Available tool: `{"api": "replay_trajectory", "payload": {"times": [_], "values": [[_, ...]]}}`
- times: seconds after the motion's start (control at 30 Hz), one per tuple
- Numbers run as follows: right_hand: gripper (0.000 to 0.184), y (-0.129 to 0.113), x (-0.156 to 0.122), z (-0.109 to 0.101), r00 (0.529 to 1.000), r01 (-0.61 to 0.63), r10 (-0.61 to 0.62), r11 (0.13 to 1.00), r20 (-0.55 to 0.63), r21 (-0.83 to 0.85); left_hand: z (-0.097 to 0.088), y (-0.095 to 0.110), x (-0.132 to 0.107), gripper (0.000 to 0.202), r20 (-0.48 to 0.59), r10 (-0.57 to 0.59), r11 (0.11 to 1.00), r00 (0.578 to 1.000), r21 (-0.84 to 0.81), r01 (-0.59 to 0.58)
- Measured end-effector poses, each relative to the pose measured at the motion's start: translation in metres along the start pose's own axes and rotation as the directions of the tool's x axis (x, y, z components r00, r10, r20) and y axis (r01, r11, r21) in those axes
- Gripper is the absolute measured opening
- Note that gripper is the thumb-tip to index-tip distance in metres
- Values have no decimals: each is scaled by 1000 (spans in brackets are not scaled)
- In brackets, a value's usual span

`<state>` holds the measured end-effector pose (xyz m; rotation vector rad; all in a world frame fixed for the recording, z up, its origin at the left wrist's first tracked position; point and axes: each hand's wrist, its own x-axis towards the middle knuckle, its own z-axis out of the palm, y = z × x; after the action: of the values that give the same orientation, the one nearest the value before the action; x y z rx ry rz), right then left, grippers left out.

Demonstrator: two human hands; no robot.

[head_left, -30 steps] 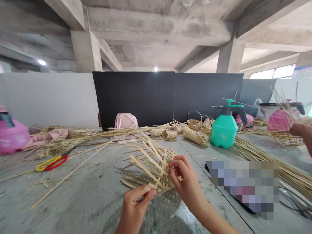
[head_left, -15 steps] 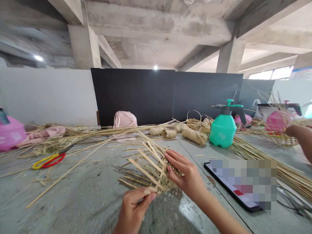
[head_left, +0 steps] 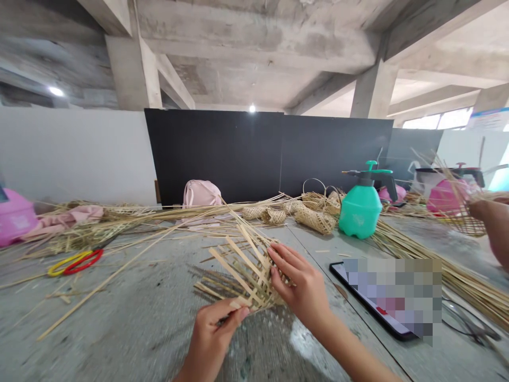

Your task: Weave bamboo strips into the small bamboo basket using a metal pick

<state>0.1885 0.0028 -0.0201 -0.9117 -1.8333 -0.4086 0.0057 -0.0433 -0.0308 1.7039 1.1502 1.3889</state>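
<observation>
A partly woven piece of pale bamboo strips [head_left: 258, 281] is held between my two hands just above the grey table. Its loose strip ends fan out to the upper left. My left hand [head_left: 217, 323] pinches the near edge between thumb and forefinger, with a strip end showing at the fingertips. On the right side of the weave, my right hand [head_left: 300, 278] has its fingers laid over the far face and its thumb nearer me, gripping it. The part under my right fingers is hidden.
Scissors [head_left: 75, 261] with yellow and red handles lie left. A green spray bottle [head_left: 360, 209], woven pieces [head_left: 316, 219] and a phone [head_left: 369, 300] sit right, with glasses [head_left: 469, 321] beyond. Long strips [head_left: 449, 265] run along the right. Another person's hand [head_left: 493, 217] holds a basket there.
The view has shifted slightly, so most things sit a little further left. My left hand and the near edge of the weave have moved slightly; both hands keep their hold.
</observation>
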Motion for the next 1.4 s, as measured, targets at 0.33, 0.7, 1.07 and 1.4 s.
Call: {"api": "replay_trajectory", "payload": {"times": [0.33,0.7,1.07,1.4], "values": [[26,-16,10,-33,989,122,-125,992,79,46,-20,13,19,22,184,-260,896,948,-319,308],[46,-28,6,-27,993,27,-28,1000,116,13,-9,10,7,18,149,-242,912,959,-302,277],[50,-27,1,-21,998,26,-26,1000,65,0,-5,7,4,18,141,-260,894,955,-338,294],[44,-27,2,-26,996,36,-40,998,82,42,-8,11,7,17,103,-246,909,964,-321,267]]}}
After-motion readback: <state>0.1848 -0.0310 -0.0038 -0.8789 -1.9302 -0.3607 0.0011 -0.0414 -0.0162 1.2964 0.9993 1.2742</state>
